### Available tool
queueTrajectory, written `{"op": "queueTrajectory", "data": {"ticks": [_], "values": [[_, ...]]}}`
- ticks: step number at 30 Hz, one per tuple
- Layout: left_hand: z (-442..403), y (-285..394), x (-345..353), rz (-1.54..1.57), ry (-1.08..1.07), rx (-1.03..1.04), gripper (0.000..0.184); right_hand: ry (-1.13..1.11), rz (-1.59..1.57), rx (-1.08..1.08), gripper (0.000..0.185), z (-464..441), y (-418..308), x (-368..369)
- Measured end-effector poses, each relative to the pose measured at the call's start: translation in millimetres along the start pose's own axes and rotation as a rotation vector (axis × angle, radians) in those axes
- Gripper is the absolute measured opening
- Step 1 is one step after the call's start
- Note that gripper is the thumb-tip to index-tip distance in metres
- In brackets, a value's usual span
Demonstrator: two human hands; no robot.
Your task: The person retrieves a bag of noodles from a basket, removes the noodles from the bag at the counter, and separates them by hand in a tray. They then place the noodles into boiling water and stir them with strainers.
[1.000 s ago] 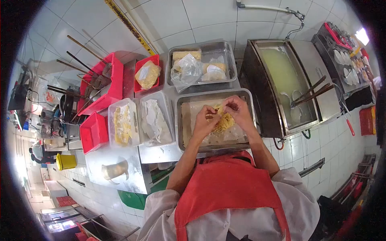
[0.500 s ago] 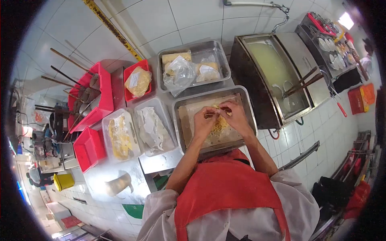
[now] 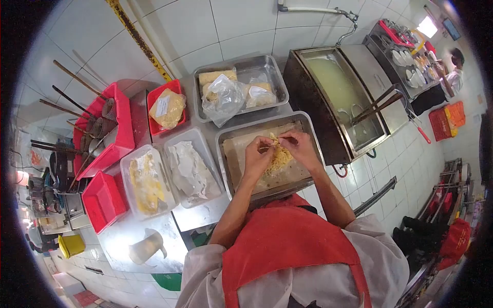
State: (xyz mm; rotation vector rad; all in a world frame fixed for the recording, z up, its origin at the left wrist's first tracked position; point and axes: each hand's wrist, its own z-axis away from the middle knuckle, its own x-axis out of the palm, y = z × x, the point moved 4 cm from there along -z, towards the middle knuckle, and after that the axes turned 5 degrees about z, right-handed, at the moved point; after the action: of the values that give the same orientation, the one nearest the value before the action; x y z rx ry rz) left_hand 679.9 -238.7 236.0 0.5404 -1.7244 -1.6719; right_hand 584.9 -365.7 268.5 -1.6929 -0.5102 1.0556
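Above a metal tray (image 3: 235,149) lined with brown sheet, my left hand (image 3: 258,155) and my right hand (image 3: 301,149) work close together on a bunch of yellow noodles (image 3: 278,162). Each hand has its thumb and fingers pinched on the upper strands, which rise a little between the fingertips. The rest of the bunch hangs or lies over the tray's lining. Just left of this tray stands a clear tub (image 3: 190,167) with crumpled white paper or film in it. A second clear tub (image 3: 147,180) beside it holds something yellow dusted with white powder.
Behind the tray, a steel pan (image 3: 259,65) holds bagged noodles. A boiler with cloudy liquid (image 3: 336,82) stands right, tongs (image 3: 377,108) resting across it. Red bins (image 3: 104,201), strainers with long handles (image 3: 95,126) and a pitcher (image 3: 146,247) are left. Another person (image 3: 453,77) stands far right.
The camera view has shifted slightly, so the surroundings sit further left. My hands remain over the tray with the noodles pinched. A person at the far right shows more fully.
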Motion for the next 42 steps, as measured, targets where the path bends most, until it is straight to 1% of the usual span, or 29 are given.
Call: {"op": "queueTrajectory", "data": {"ticks": [1,2,4,5,7,11,14,16,18,20,21,22,23,24,25,27,29,31,33,35,36,37,38,39,41,42], "values": [[-0.2,1.1,-0.5,-0.035,0.008,-0.002,0.012,0.005,0.067,-0.02,0.019,0.1,-7.6,0.5],[-0.2,1.6,-0.4,-0.071,0.014,-0.006,0.012,0.011,0.068,-0.017,0.019,-0.3,-10.0,1.4],[0.6,0.6,-1.7,-0.071,0.015,-0.016,0.013,0.028,0.151,-0.034,0.017,-1.5,-13.8,2.4],[0.0,0.2,-3.5,-0.071,0.025,-0.023,0.013,0.034,0.149,-0.031,0.017,-2.2,-16.1,1.5],[-0.7,-0.6,-5.9,-0.06,0.004,-0.022,0.013,0.017,0.138,0.048,0.017,-2.4,-15.9,1.6],[-0.9,-1.5,-6.9,-0.046,-0.023,-0.022,0.014,0.06,0.116,0.077,0.019,-1.4,-6.8,0.5],[0.1,-1.0,-7.1,-0.039,-0.039,0.006,0.014,0.072,0.043,0.108,0.019,-1.1,2.9,0.5],[2.9,7.4,-7.2,-0.052,-0.061,0.017,0.015,0.103,-0.108,0.131,0.02,-1.3,17.3,2.6],[4.1,11.5,-6.0,-0.085,-0.067,0.041,0.017,0.128,-0.206,0.205,0.02,-0.3,32.3,6.2],[5.7,11.9,-8.6,-0.151,-0.067,0.047,0.017,0.123,-0.031,0.191,0.022,-3.0,42.4,8.0],[7.2,14.1,-10.1,-0.194,-0.058,0.048,0.016,0.158,-0.03,0.215,0.022,-1.0,45.8,5.6],[7.7,15.6,-9.6,-0.196,-0.092,0.039,0.016,0.136,-0.084,0.24,0.023,0.1,42.2,4.3],[7.2,16.3,-11.4,-0.275,-0.058,0.013,0.016,0.11,-0.139,0.259,0.023,2.0,39.4,1.2],[7.1,15.5,-14.1,-0.357,-0.021,-0.012,0.015,0.152,0.018,0.202,0.026,5.9,35.9,-6.6],[7.4,13.8,-13.7,-0.362,-0.042,-0.02,0.015,0.168,0.013,0.218,0.026,16.2,32.3,-16.6],[3.6,12.5,-11.5,-0.374,-0.047,0.009,0.015,0.077,0.081,0.108,0.031,40.9,22.6,-45.7],[0.6,9.8,-14.5,-0.401,-0.062,-0.006,0.015,-0.233,-0.135,0.189,0.034,85.7,41.1,-81.4],[-0.1,6.3,-13.5,-0.441,-0.055,-0.02,0.016,-0.314,-0.31,0.423,0.03,136.5,69.2,-123.4],[1.4,12.2,-2.2,-0.48,-0.063,-0.062,0.016,-0.087,-0.486,0.892,0.026,182.0,133.1,-151.0],[-0.2,7.7,-7.1,-0.522,-0.024,-0.052,0.017,0.421,-0.495,0.971,0.024,219.0,243.8,-158.6],[2.4,6.5,-4.5,-0.542,-0.026,-0.054,0.017,0.661,-0.66,0.982,0.028,232.9,301.5,-153.5],[4.6,6.2,-4.9,-0.527,0.025,-0.078,0.018,0.899,-0.826,0.983,0.034,242.2,353.3,-147.3],[4.7,7.5,-6.4,-0.521,0.076,-0.095,0.019,0.97,-0.837,1.049,0.038,245.9,397.0,-139.8],[5.5,8.5,-3.5,-0.562,0.073,-0.087,0.019,1.04,-0.855,1.122,0.042,247.2,429.0,-132.8],[10.7,12.0,-0.7,-0.602,0.264,-0.101,0.022,1.093,-0.976,1.262,0.042,238.7,464.8,-135.1],[9.7,14.1,5.8,-0.633,0.241,-0.093,0.022,1.141,-0.995,1.237,0.04,233.6,472.9,-139.2]]}}
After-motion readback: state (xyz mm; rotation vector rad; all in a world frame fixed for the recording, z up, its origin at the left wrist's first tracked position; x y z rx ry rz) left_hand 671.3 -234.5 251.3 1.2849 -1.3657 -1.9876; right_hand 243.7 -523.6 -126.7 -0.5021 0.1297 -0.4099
